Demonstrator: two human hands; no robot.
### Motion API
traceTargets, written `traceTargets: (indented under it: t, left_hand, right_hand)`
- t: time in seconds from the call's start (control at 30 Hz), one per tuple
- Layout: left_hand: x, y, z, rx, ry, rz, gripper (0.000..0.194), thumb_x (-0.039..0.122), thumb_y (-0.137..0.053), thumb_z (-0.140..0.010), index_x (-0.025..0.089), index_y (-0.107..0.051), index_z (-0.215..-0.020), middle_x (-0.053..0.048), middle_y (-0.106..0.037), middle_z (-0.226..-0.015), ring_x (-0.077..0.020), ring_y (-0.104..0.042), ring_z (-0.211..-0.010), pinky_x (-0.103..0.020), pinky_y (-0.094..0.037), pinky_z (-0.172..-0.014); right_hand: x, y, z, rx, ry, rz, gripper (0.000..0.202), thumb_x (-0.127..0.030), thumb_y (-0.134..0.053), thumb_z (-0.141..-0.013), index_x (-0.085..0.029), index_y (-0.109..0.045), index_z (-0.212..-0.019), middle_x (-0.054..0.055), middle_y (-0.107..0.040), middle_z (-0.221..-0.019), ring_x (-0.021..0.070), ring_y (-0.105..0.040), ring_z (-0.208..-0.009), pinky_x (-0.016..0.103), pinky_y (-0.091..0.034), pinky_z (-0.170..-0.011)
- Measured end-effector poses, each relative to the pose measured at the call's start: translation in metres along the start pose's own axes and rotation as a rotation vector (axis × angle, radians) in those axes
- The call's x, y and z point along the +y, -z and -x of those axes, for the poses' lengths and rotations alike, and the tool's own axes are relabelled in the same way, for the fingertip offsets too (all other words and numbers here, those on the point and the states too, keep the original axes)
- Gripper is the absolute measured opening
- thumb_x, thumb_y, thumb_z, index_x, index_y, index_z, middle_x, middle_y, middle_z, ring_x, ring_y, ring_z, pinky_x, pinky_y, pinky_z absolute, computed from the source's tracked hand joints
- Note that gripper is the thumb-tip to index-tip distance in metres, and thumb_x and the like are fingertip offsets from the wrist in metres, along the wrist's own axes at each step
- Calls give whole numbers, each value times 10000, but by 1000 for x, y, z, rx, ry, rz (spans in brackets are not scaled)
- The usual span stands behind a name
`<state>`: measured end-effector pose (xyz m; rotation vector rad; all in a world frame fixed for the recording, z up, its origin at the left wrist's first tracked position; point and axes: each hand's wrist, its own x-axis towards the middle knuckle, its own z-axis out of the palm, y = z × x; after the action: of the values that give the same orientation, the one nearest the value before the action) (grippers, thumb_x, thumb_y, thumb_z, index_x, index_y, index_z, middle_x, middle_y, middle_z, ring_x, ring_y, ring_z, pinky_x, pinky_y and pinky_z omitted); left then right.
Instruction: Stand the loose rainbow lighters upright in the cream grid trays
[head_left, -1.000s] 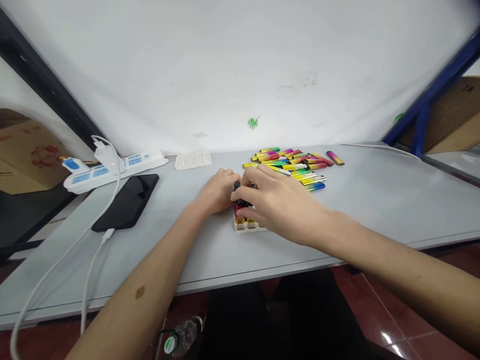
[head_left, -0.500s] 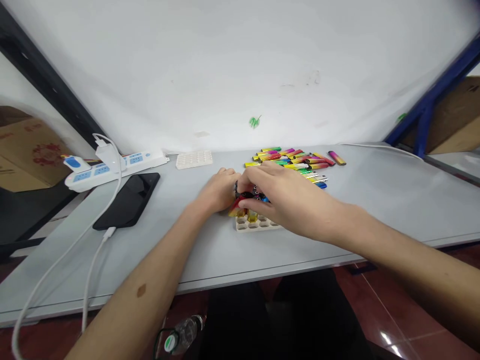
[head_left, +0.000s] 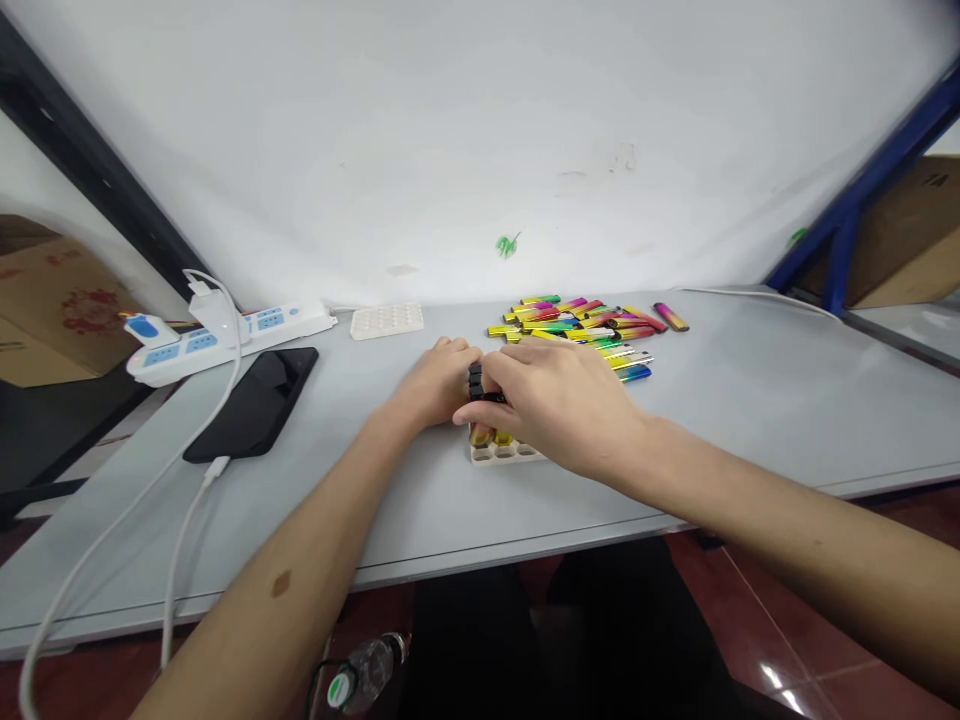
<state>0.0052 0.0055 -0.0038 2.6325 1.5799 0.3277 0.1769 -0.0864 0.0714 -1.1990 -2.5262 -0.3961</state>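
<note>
A pale tray (head_left: pixel 517 457) with rows of holes lies on the table under my hands. Several shiny lighters stand upright in it, among them a red-orange one (head_left: pixel 481 434) and a yellow one (head_left: pixel 503 437). Black tops (head_left: pixel 475 381) show between my hands. My right hand (head_left: pixel 559 400) reaches over the tray, its thumb and fingers closed around a black-topped lighter that they mostly cover. My left hand (head_left: pixel 441 382) is curled against the tray's left side; what its fingers grip is hidden.
Behind my right hand lies a loose pile of metallic lighters (head_left: pixel 585 318). A second pale holed tray (head_left: pixel 387 320) rests near the wall. On the left are a black phone (head_left: pixel 253 404) on a white cable and a power strip (head_left: pixel 277 322).
My right hand has lowered and shifted slightly left. The red lighter, tilted beneath its thumb before, is upright in the tray. My left hand has barely moved.
</note>
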Motion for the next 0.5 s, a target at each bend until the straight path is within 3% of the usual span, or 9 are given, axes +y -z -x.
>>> traceTargets:
  t: [0.13, 0.37, 0.5]
  left_hand:
    - [0, 0, 0, -8, -16, -30, 256, 356, -700, -753, 203, -505, -819, -55, -538, -912, -227, -461, -886, -323, -345, -658]
    - [3, 2, 1, -6, -50, -52, 182, 287, -661, -764, 189, -518, -821, -71, -551, -888, -222, -458, -845, -350, -356, -685]
    - [3, 1, 2, -2, -60, -13, 121, 262, -624, -787, 192, -525, -791, -60, -546, -861, -220, -461, -844, -364, -379, -745]
  right_hand:
    - [-1, -1, 0, 40, 13, 41, 383, -530, -609, -908, -156, -648, -832, 70, -674, -727, 195, -599, -693, 302, -201, -520]
    - [-5, 11, -5, -88, 103, 99, 323, -451, -669, -892, -135, -670, -827, 80, -696, -743, 210, -620, -746, 301, -228, -514]
    - [-12, 12, -5, -41, 78, 80, 417, -532, -591, -919, -146, -686, -793, 82, -701, -743, 204, -620, -719, 297, -256, -532]
